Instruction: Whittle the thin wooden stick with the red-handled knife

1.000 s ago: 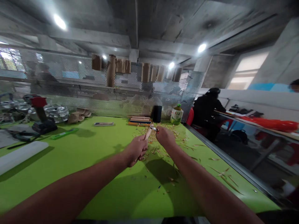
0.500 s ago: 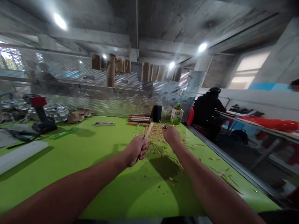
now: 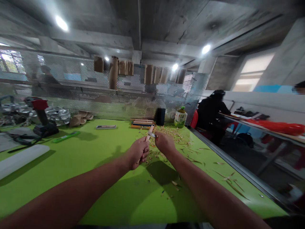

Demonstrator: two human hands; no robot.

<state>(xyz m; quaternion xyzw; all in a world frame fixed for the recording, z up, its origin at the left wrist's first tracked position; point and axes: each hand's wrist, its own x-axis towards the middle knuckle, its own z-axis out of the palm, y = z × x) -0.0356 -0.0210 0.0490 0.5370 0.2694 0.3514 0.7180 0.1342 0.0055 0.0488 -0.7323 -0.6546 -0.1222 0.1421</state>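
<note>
My left hand [image 3: 138, 152] is closed around the lower part of a wooden stick [image 3: 151, 129], which points up and away from me. In my right hand [image 3: 165, 142] is a knife; its short pale blade [image 3: 152, 135] lies across the stick just above my left fingers. Most of the knife's handle is hidden in the fist, with a bit of red showing. Curled wood shavings [image 3: 176, 135] are scattered on the green tabletop [image 3: 100, 187] behind and to the right of both hands.
Behind the hands are a stack of wooden strips [image 3: 143, 122], a black block [image 3: 160, 116] and a green-capped bottle [image 3: 180, 117]. A cordless drill [image 3: 41, 116], a green level [image 3: 66, 136] and a white roll [image 3: 23, 157] lie left. A person [image 3: 212, 111] sits beyond the table's right edge.
My right hand with the knife has moved left and slightly nearer, bringing the blade from beside the stick onto it. My left hand and the stick have shifted only a little.
</note>
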